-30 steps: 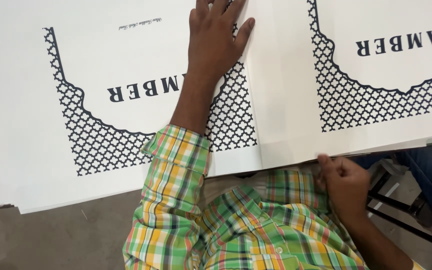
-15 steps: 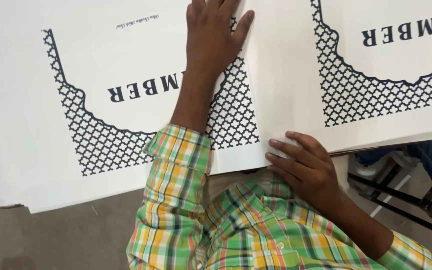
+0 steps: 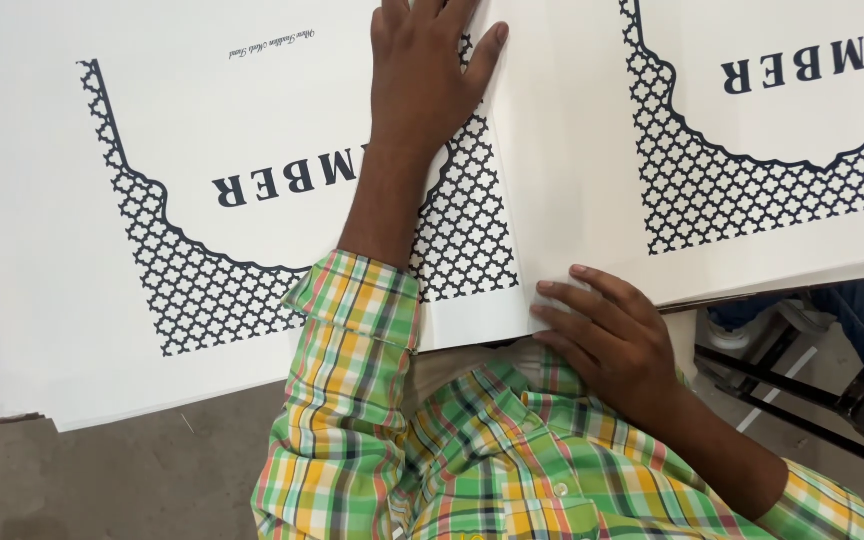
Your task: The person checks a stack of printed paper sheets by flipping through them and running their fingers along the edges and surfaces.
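The left hand (image 3: 422,75) lies flat with spread fingers on the left printed sheet (image 3: 202,200), a big white sheet with a black lattice border, and its arm in a green checked sleeve (image 3: 347,380) reaches forward over the sheet. The right hand (image 3: 607,335) is at the near edge of the right printed sheet (image 3: 752,150), its fingers curled and touching the corner, though I cannot tell if they pinch it. The sheets lie on a white stack (image 3: 32,400) above a grey floor (image 3: 102,480), and a dark metal frame (image 3: 802,385) stands at the right.
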